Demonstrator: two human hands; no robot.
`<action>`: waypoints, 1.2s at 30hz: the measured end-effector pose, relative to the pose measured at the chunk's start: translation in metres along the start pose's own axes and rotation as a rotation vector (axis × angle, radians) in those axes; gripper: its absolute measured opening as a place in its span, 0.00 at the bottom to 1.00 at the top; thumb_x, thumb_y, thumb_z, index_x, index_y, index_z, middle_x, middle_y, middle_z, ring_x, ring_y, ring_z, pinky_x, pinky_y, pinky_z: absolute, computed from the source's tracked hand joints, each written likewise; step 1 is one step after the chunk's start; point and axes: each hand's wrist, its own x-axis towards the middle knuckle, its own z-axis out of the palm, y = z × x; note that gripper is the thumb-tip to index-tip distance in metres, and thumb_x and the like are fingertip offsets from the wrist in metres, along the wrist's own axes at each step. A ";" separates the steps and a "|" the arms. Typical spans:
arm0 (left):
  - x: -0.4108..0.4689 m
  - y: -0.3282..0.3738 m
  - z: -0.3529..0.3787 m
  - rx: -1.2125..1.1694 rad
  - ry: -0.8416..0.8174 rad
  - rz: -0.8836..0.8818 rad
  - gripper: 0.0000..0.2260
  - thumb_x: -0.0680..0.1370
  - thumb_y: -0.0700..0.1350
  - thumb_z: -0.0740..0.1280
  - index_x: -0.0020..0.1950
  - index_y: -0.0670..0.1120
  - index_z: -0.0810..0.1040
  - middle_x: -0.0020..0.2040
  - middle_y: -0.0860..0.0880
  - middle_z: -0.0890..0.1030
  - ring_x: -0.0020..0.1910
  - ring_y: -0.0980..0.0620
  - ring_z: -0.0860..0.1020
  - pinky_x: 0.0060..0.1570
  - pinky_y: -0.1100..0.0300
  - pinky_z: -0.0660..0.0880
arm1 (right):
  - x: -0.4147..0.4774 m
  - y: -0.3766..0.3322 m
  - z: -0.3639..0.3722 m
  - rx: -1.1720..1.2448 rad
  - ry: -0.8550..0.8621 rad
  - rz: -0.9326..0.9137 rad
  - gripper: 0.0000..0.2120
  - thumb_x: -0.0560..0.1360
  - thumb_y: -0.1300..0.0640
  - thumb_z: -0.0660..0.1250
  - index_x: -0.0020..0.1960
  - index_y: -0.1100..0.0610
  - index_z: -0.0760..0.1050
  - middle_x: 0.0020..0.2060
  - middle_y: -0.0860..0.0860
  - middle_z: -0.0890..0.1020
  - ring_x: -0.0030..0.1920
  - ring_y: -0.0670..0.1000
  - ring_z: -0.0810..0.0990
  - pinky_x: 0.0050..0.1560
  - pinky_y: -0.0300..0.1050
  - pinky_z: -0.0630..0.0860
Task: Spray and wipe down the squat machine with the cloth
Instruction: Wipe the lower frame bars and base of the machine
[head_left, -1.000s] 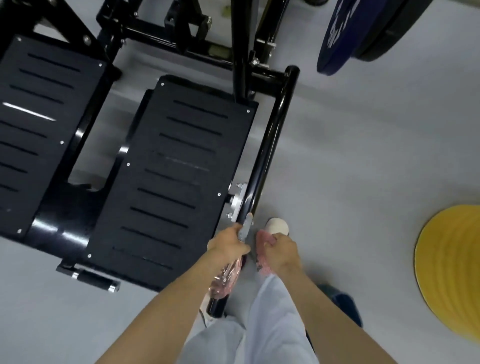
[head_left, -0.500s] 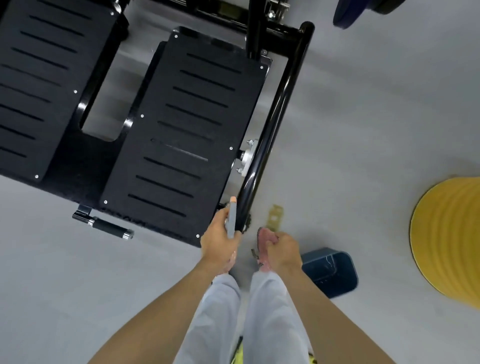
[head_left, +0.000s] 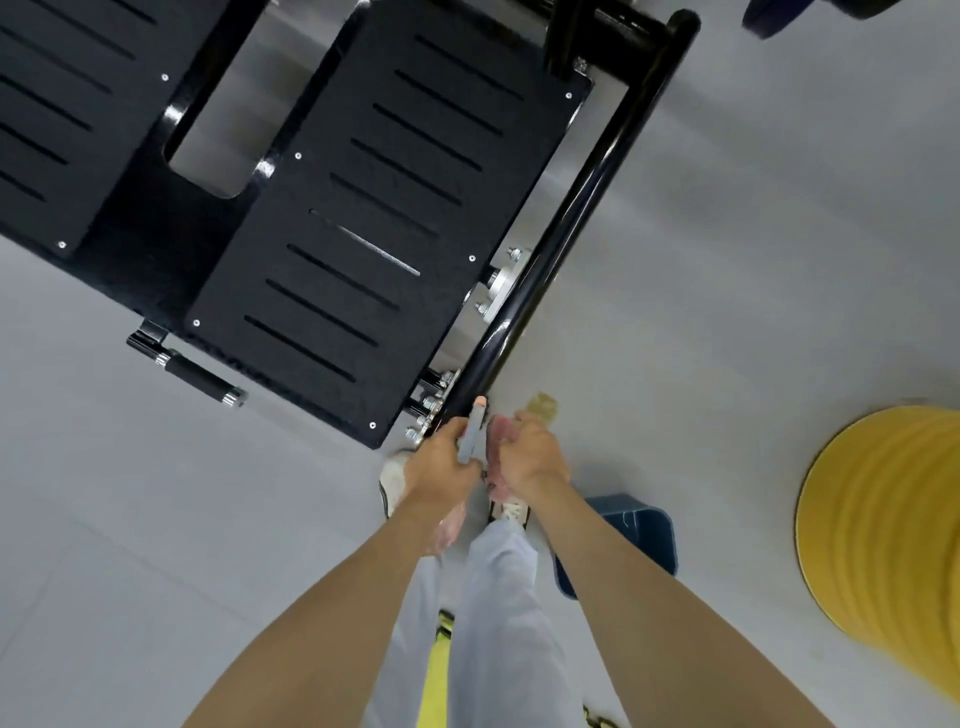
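The black squat machine fills the upper left, with a slotted foot plate (head_left: 384, 208) and a glossy black side bar (head_left: 571, 208) running down to my hands. My left hand (head_left: 441, 467) grips a spray bottle (head_left: 471, 431) with a grey head and a clear pinkish body that shows below my wrist. Its nozzle points at the bar's near end. My right hand (head_left: 530, 457) holds a bunched pink cloth (head_left: 501, 439) just right of the bottle, close to the bar's tip. Whether the cloth touches the bar is hidden.
A second slotted plate (head_left: 67, 104) lies at the far left. A short black handle (head_left: 200, 375) sticks out at the plate's near corner. A blue bin (head_left: 634, 535) stands by my right leg. A large yellow ribbed object (head_left: 893, 530) sits on the grey floor at right.
The view has shifted back along the bar, so my hands now sit at its near end. Both hands have come closer together, still holding the bottle and the cloth.
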 end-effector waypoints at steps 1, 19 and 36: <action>0.004 0.001 0.000 0.027 -0.019 -0.024 0.12 0.71 0.40 0.66 0.51 0.54 0.74 0.39 0.55 0.78 0.43 0.49 0.77 0.41 0.59 0.70 | 0.001 -0.002 -0.002 -0.003 -0.010 -0.017 0.14 0.82 0.57 0.55 0.67 0.55 0.66 0.57 0.55 0.79 0.49 0.54 0.79 0.47 0.40 0.70; 0.029 0.039 0.008 -0.018 -0.077 -0.218 0.09 0.68 0.41 0.62 0.47 0.50 0.73 0.41 0.50 0.80 0.44 0.46 0.79 0.50 0.53 0.75 | 0.015 0.028 -0.040 -0.141 -0.034 -0.008 0.16 0.81 0.58 0.54 0.68 0.55 0.64 0.41 0.51 0.78 0.35 0.50 0.76 0.44 0.45 0.74; 0.106 0.179 -0.004 -0.048 -0.036 -0.159 0.10 0.74 0.38 0.61 0.54 0.47 0.72 0.38 0.49 0.75 0.45 0.47 0.78 0.57 0.52 0.76 | 0.043 0.026 -0.120 -0.020 0.085 -0.017 0.16 0.80 0.58 0.55 0.67 0.58 0.65 0.56 0.57 0.78 0.53 0.57 0.79 0.50 0.48 0.74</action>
